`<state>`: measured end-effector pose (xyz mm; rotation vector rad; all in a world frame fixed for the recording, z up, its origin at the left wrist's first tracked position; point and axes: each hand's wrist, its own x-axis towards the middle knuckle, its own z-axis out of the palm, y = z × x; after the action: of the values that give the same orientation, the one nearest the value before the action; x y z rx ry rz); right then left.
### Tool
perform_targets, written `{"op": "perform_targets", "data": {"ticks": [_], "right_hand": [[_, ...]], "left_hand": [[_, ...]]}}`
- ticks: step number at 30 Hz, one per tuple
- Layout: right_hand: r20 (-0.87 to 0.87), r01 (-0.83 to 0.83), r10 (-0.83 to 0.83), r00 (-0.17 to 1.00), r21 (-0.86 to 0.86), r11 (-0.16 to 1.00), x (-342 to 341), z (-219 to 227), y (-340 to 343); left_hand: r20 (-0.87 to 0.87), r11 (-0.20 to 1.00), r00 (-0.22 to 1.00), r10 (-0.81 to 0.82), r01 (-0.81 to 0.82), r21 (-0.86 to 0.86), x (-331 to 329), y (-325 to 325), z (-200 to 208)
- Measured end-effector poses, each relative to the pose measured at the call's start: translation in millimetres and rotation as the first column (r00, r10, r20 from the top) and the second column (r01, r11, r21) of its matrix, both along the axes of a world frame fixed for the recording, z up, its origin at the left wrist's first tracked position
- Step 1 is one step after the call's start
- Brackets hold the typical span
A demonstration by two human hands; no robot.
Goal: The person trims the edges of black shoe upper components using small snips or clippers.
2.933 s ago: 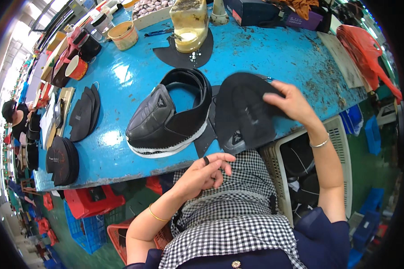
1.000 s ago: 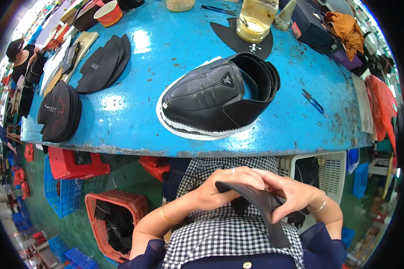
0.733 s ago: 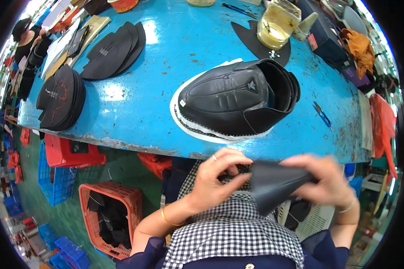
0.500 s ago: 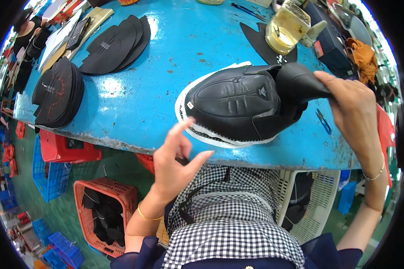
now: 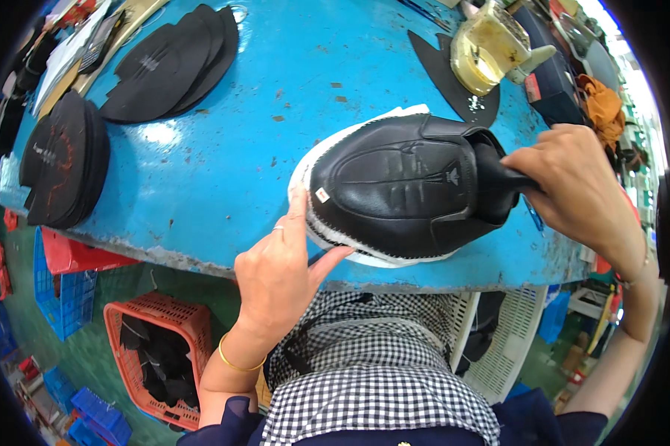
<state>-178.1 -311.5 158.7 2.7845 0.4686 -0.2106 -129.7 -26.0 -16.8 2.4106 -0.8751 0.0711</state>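
Observation:
A black leather shoe upper (image 5: 394,186) lies on the blue table, its toe to the left, with white lining (image 5: 299,177) showing past its stitched edge. A small white tag (image 5: 321,195) sits near the toe. My right hand (image 5: 573,189) is closed on the dark heel end, thumb and fingers pinching it. At the toe, my left hand (image 5: 275,271) has its index finger and thumb stretched apart, their tips against the white lining along the near edge. Its other fingers are mostly hidden behind the hand.
Two stacks of black cut pieces, one nearer (image 5: 67,163) and one farther (image 5: 175,67), lie at left. A yellowish glue container (image 5: 484,52) stands at far right by a dark box (image 5: 547,82). Below the table edge (image 5: 179,260) is an orange basket (image 5: 156,305) of black pieces.
My left hand has come up to the toe edge and now touches the lining. My right hand has lowered the raised heel end of the upper. The whole view has shifted slightly.

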Motion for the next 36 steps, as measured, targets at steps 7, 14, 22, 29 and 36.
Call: {"op": "perform_targets", "data": {"ticks": [7, 14, 22, 29, 36], "right_hand": [[-0.130, -0.029, 0.027, 0.991, -0.014, 0.999, 8.6, -28.1, -4.7], [-0.133, 0.093, -0.090, 0.987, 0.017, 0.996, 15.2, -27.0, -6.6], [-0.508, 0.535, -0.336, 0.793, 0.317, 0.783, 29.7, -42.0, -22.5], [-0.477, 0.394, -0.077, 0.876, 0.613, 0.685, 15.5, -2.3, -45.3], [-0.425, 0.630, -0.466, 0.776, 0.554, 0.545, -31.4, -18.6, -92.1]], "left_hand": [[-0.034, 0.997, 0.999, -0.037, 0.040, 0.068, 0.2, -4.5, 4.6], [0.014, 0.998, 1.000, -0.014, 0.013, 0.054, -3.6, -4.0, -0.9], [0.046, 0.987, 0.998, -0.050, 0.043, 0.152, -4.3, -8.1, 3.2], [0.034, 0.975, 0.999, -0.025, 0.017, 0.219, -8.5, -7.2, 5.0], [0.080, 0.973, 0.996, -0.033, 0.014, 0.230, -12.0, -10.2, 4.1]]}}
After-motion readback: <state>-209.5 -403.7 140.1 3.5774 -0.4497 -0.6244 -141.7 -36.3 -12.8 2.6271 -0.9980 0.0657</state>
